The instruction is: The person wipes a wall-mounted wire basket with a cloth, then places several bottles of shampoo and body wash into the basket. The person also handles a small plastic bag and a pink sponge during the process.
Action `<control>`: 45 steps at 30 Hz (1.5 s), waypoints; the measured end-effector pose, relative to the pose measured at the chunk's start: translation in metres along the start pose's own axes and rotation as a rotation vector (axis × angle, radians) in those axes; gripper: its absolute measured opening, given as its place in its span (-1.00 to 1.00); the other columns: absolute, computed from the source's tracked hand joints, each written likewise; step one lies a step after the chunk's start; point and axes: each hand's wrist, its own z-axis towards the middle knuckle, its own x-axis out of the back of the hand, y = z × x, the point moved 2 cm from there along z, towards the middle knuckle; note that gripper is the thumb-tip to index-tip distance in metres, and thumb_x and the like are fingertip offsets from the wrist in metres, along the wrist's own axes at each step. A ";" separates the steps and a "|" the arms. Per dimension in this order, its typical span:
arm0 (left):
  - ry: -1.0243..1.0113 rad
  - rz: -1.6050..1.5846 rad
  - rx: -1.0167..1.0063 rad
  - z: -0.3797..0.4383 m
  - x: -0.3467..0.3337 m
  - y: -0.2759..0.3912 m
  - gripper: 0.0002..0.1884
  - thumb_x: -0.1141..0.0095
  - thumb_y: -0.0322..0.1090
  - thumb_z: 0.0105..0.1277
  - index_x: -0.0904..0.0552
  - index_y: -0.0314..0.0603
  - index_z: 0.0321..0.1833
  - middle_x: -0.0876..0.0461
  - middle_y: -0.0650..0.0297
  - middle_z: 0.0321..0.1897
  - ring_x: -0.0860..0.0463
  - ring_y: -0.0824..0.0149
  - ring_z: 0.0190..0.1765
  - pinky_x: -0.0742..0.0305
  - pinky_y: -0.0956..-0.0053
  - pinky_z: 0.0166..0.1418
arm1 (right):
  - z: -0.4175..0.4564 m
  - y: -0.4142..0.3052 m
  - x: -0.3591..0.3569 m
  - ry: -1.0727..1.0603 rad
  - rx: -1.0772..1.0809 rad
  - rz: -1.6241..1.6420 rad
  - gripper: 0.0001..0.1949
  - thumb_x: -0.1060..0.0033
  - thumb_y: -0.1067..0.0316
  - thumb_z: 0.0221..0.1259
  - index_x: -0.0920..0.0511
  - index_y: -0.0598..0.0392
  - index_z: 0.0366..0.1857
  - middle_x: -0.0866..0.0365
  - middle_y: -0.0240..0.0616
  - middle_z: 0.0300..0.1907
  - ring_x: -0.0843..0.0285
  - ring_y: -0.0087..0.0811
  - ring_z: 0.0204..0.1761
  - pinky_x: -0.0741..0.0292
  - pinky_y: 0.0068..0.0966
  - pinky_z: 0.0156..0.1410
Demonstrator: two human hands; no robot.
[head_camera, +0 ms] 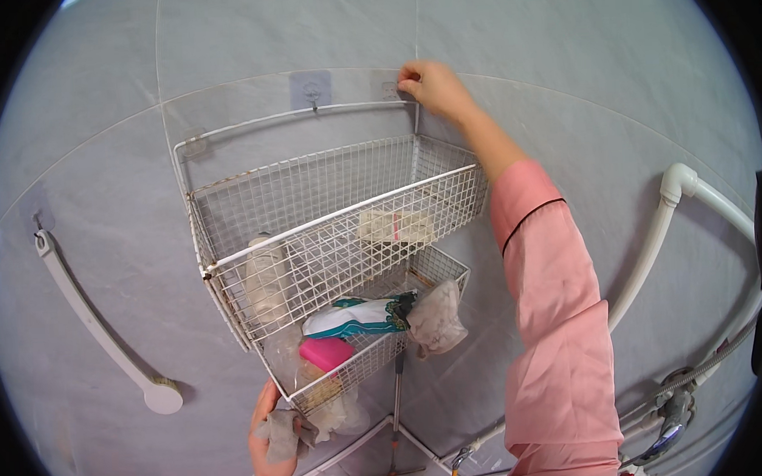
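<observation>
A white wire two-tier rack (329, 216) hangs tilted against grey wall tiles, its top bar on an adhesive hook (311, 92). At the bar's right end, beside a small clear adhesive pad (389, 91), my right hand (435, 90) has its fingertips pinched; whether they grip anything cannot be told. My left hand (272, 444) is at the lower tier's left corner, with a grey cloth (280, 436) in front of its fingers. The lower tier holds a white and teal packet (359, 317) and a pink object (327, 353). A whitish bottle (266, 278) and a pale package (395, 227) show through the upper mesh.
A long-handled brush (98, 327) hangs on a wall hook at the left. White pipes (649, 245) and a metal tap (676, 416) are at the right. Below the rack stands a squeegee (395, 441) with a long handle. A crumpled plastic bag (437, 318) hangs at the lower tier's right.
</observation>
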 end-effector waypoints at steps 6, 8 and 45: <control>0.016 0.020 0.026 -0.001 0.001 -0.004 -0.34 -0.02 -0.60 0.25 -0.20 -0.48 0.46 -0.32 -0.07 0.39 -0.31 0.12 0.44 -0.12 0.32 0.48 | -0.005 -0.004 0.004 0.007 0.038 0.085 -0.82 -0.18 0.38 0.14 -0.70 0.08 -0.22 -0.73 -0.14 -0.22 -0.68 -0.21 -0.14 -0.55 -0.34 0.00; 0.011 0.019 0.049 -0.003 0.003 -0.007 -0.34 -0.02 -0.58 0.26 -0.19 -0.48 0.46 -0.32 -0.07 0.39 -0.32 0.12 0.43 -0.13 0.33 0.48 | -0.008 -0.007 0.003 0.015 0.060 0.059 -0.82 -0.18 0.38 0.14 -0.70 0.07 -0.21 -0.73 -0.15 -0.21 -0.68 -0.21 -0.13 -0.56 -0.35 0.00; 0.042 0.062 -0.002 0.000 -0.003 -0.001 -0.36 -0.07 -0.46 0.25 -0.28 -0.47 0.42 -0.35 -0.03 0.37 -0.37 0.13 0.38 -0.19 0.34 0.43 | -0.005 0.000 -0.006 -0.005 0.144 0.024 -0.85 -0.19 0.34 0.23 -0.57 0.07 -0.17 -0.69 -0.14 -0.21 -0.63 -0.11 -0.16 -0.52 -0.26 -0.09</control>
